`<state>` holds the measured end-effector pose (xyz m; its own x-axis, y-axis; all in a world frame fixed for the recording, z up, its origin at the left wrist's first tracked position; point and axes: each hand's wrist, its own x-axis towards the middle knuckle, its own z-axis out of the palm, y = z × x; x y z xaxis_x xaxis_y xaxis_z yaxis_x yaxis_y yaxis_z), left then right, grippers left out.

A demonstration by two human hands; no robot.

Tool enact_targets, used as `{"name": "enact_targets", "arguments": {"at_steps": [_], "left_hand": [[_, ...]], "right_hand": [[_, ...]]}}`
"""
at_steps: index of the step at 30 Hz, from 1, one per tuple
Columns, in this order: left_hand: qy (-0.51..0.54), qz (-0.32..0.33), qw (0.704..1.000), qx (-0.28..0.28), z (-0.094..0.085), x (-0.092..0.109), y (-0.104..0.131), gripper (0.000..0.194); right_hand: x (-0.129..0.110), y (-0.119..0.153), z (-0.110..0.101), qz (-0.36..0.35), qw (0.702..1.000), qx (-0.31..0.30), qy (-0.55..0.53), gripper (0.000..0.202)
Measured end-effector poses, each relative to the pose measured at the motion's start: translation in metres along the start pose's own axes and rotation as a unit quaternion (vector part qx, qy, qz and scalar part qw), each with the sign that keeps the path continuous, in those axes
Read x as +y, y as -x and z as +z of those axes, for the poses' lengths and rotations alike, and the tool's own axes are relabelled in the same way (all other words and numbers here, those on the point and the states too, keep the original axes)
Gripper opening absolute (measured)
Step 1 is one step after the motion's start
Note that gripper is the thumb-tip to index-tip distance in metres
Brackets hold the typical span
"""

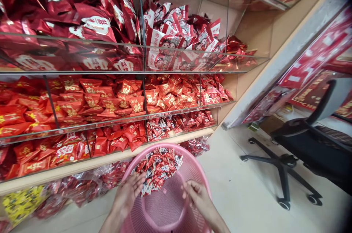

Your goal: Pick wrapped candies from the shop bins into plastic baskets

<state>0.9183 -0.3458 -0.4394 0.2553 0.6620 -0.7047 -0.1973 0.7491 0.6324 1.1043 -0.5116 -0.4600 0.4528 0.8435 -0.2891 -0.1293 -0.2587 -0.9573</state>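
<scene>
A pink mesh basket point(202, 172) stands on the floor before the shelves. Small red, white and black wrapped packets point(161, 169) are heaped along its far left side, above the basket's bare bottom. My left hand point(129, 192), fingers apart and palm turned inward, is at the left of the basket beside the packets, with nothing visible held in it. On the right, my right hand point(194, 194) has its fingers curled together over the basket's inside; whether something small is pinched there cannot be made out.
Shelves with clear dividers point(144, 55) hold red packets in compartments. Bagged packets point(82, 185) lie beneath the lowest shelf. A black office chair point(288, 159) on wheels stands at the right, near a wall with red items.
</scene>
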Motion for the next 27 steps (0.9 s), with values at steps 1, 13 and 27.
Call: {"name": "enact_targets", "arguments": {"at_steps": [1, 13, 27], "left_hand": [[0.001, -0.001, 1.0, 0.002, 0.0, 0.0, -0.001, 0.005], [-0.017, -0.023, 1.0, -0.003, -0.002, 0.006, 0.014, 0.007], [-0.074, 0.153, 0.985, 0.004, -0.019, -0.013, 0.022, 0.051]], "right_hand": [[0.0, 0.0, 0.0, 0.0, 1.0, -0.001, 0.001, 0.038], [-0.006, -0.005, 0.011, -0.02, 0.999, -0.017, 0.035, 0.041], [0.01, -0.009, 0.019, 0.002, 0.998, -0.018, 0.052, 0.042]]}}
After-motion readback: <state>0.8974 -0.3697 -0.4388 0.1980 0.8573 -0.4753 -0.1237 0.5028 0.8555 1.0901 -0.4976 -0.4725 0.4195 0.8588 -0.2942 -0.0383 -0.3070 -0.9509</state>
